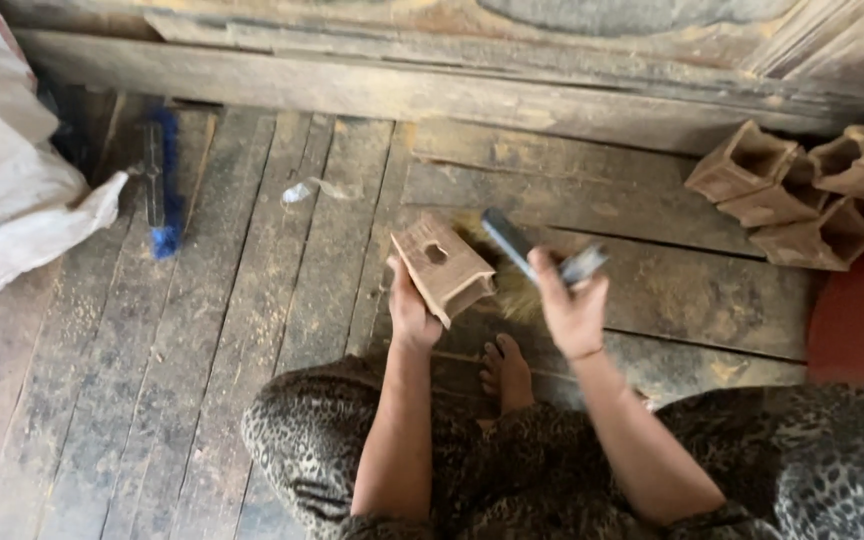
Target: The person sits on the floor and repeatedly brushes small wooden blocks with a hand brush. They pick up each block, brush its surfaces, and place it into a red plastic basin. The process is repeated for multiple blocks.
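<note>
seen from above, a person sits on a worn plank floor (202, 330) and works on a small wooden block (444, 268). the left hand (410, 312) grips the block from below, fingers closed round its near end, holding it just above the boards in front of a bare foot (505, 372). the block is reddish-brown and box-like, with a flat upper face bearing a small squarish cut-out near its middle and notches along one edge. its long axis runs diagonally, from upper left down to lower right, the cut face tilted up toward the camera. the right hand (572, 305) is closed round a slim grey tool (527, 250), blurred by motion, whose dark end points up and left, close beside the block's far corner. a pale patch of sawdust (512, 290) lies under both. more hollow wooden blocks (802, 190) are heaped at right, well apart. a blue brush (160, 180) lies near a white sack (7, 190) at left.
</note>
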